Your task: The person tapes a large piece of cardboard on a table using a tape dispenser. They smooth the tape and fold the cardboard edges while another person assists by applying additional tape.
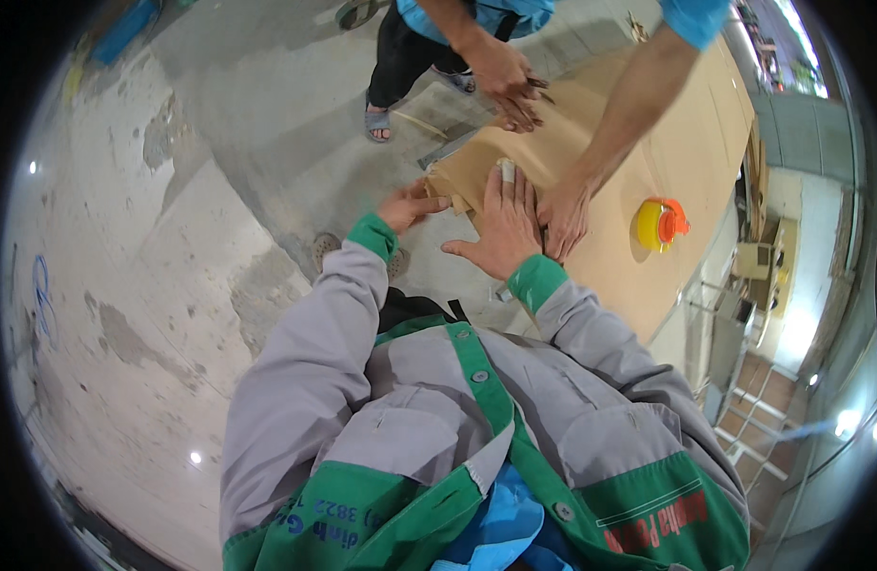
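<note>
A large brown sheet (681, 152), like wrapping paper or thin card, lies over a broad flat surface. At its near left corner, my left hand (407, 207) is closed on the folded edge, its thumb towards the sheet; slight blur softens it. My right hand (505, 228) presses flat on the sheet beside that corner, fingers stretched and thumb apart, with a pale wrap on one fingertip. Touching its right side is a co-worker's hand (565, 214), pressed on the sheet. The co-worker's other hand (510, 86) hovers over the far edge, fingers partly bent; whether it holds anything is unclear.
A yellow and orange round object (655, 225), perhaps a tape roll or container, sits on the sheet to the right. The co-worker stands across the far left edge. Worn concrete floor (162, 219) stretches left. Racks and a metal frame (757, 409) stand at right.
</note>
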The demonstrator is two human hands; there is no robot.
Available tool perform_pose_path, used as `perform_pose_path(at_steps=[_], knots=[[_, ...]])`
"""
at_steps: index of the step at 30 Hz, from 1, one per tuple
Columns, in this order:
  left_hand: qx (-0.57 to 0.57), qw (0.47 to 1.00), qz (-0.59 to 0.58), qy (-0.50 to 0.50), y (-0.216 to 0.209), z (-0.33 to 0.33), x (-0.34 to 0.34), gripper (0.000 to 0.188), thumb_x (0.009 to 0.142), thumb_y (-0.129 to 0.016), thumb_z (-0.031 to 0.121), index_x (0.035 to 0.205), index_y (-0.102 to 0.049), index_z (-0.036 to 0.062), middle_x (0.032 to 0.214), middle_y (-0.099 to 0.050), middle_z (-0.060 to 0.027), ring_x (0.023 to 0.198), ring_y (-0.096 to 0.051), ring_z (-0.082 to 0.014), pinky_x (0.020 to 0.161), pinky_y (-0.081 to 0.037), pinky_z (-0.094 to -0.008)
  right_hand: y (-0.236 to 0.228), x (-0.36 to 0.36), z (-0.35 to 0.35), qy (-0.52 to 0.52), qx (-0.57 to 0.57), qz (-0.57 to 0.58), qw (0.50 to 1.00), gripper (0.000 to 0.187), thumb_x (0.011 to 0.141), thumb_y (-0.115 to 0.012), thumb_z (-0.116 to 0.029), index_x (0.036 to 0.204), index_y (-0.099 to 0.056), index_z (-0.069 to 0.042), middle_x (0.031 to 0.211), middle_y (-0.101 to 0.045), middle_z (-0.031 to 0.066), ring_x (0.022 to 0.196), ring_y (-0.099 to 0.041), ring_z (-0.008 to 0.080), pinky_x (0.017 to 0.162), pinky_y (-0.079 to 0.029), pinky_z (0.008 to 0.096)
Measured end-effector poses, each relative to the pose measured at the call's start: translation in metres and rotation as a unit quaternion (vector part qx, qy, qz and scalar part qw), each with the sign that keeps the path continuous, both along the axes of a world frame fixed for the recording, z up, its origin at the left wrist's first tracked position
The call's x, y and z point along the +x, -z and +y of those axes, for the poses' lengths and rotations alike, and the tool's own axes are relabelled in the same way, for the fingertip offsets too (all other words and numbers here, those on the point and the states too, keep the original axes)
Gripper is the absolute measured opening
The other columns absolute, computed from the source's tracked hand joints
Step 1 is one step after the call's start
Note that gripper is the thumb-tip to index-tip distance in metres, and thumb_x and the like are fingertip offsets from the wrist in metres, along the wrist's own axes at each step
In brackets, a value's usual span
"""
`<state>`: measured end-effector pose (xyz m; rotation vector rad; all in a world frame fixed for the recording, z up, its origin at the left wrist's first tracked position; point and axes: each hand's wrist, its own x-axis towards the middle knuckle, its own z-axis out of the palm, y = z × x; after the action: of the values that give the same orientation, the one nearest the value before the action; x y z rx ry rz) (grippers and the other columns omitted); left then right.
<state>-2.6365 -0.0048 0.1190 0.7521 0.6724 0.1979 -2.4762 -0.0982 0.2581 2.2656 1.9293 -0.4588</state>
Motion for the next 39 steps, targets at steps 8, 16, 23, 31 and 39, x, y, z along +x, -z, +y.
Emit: perform_pose_path(at_steps=[8,16,23,31,39], knots=[[-0.237,0.877,-0.2,-0.367,0.01,-0.045,0.088,0.072,0.11,-0.032,0.059,0.155,-0.043,0.0041,0.146,-0.058,-0.0088,0.131,-0.056,-0.0276,0.114,-0.041,-0.044,0.05,0.006,-0.012,-0.017,0.049,-0.078,0.996,0.112,0.079,-0.08,-0.034,0.157,-0.014,0.011,0.162,-0.019,0.0353,0.153,-0.014,0.0523,0.126,-0.012,0.0583],[-0.428,0.834,-0.191,-0.292,0.03,-0.045,0.059,0.065,0.109,-0.039,0.054,0.151,-0.05,0.0053,0.138,-0.064,-0.0088,0.125,-0.06,-0.0212,0.111,-0.046,-0.0398,0.061,0.009,-0.015,-0.01,0.068,-0.079,0.995,0.107,0.08,-0.078,-0.029,0.156,-0.015,0.012,0.16,-0.02,0.0393,0.15,-0.016,0.0581,0.124,-0.016,0.064],[-0.235,0.899,-0.246,-0.276,0.026,-0.048,0.046,0.059,0.097,-0.075,0.018,0.149,-0.053,0.0029,0.131,-0.067,-0.0079,0.115,-0.063,-0.0128,0.103,-0.052,-0.0296,0.071,0.011,-0.019,-0.001,0.103,-0.102,0.989,0.104,0.073,-0.077,-0.023,0.154,-0.023,0.015,0.154,-0.03,0.0421,0.145,-0.027,0.0618,0.121,-0.025,0.0644],[-0.396,0.864,-0.262,-0.167,0.071,-0.049,0.056,0.04,0.104,-0.067,0.022,0.14,-0.061,0.006,0.127,-0.069,-0.0105,0.12,-0.064,-0.0192,0.108,-0.05,-0.0377,0.074,0.007,-0.023,0.026,0.066,-0.137,0.988,0.115,0.075,-0.083,-0.023,0.157,-0.012,0.013,0.151,-0.03,0.0427,0.141,-0.033,0.0585,0.119,-0.027,0.0605],[-0.233,0.905,-0.121,-0.336,-0.008,-0.043,0.069,0.084,0.095,-0.077,0.027,0.16,-0.027,0.0064,0.145,-0.051,-0.0166,0.128,-0.056,-0.0239,0.108,-0.047,-0.0368,0.072,0.012,-0.024,0.03,0.065,-0.109,0.991,0.109,0.079,-0.081,-0.031,0.154,-0.018,0.015,0.153,-0.03,0.0433,0.14,-0.033,0.0624,0.117,-0.028,0.0643]])
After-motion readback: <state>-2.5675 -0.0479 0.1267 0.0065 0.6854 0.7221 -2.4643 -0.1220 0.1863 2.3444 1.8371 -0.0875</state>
